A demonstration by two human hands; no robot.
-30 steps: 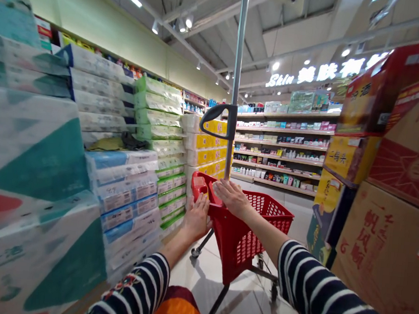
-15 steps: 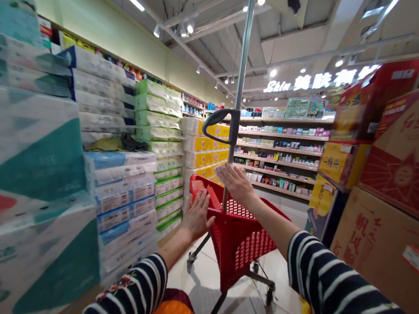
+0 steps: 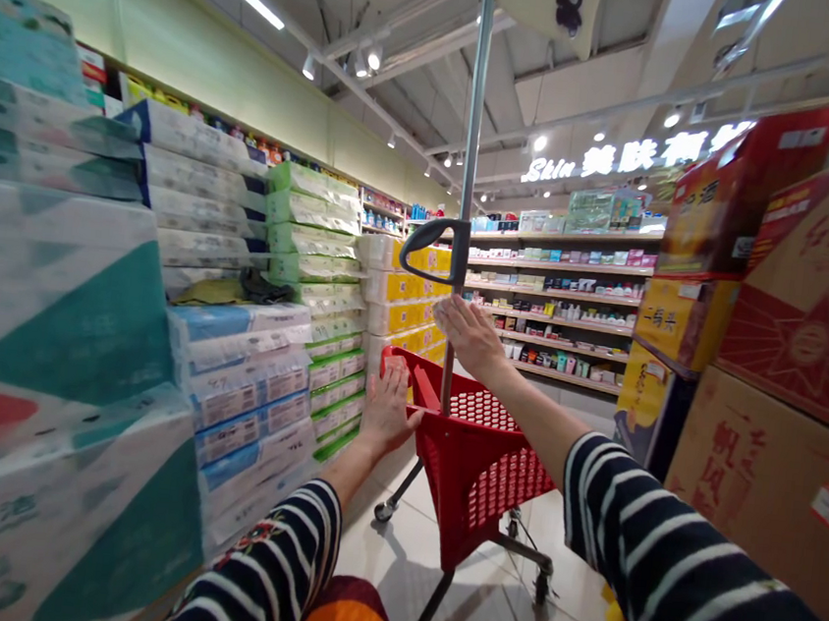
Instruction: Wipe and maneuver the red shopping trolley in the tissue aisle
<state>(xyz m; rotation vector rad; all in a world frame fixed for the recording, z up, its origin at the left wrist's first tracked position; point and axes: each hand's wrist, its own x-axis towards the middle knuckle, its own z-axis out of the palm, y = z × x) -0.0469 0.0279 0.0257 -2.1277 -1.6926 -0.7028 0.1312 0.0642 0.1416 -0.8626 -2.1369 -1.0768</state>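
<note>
A red plastic shopping cart (image 3: pixel 477 460) on wheels stands on the tiled floor in front of me. A tall metal pole (image 3: pixel 466 188) rises from it, with a grey looped handle (image 3: pixel 428 243) partway up. My left hand (image 3: pixel 385 411) lies flat with fingers stretched out against the cart's near left rim. My right hand (image 3: pixel 472 338) hovers open above the cart, beside the pole, holding nothing. Both my arms wear dark sleeves with white stripes.
Stacked packs of tissue paper (image 3: pixel 245 372) line the left side of the aisle. Large cardboard boxes (image 3: pixel 783 389) are piled on the right. Shelves of small bottles and boxes (image 3: pixel 554 315) run across the far end under a lit sign (image 3: pixel 623 160).
My right hand has lifted off the cart's rim and now hovers higher beside the pole. My left hand has stayed on the rim. The view has shifted slightly.
</note>
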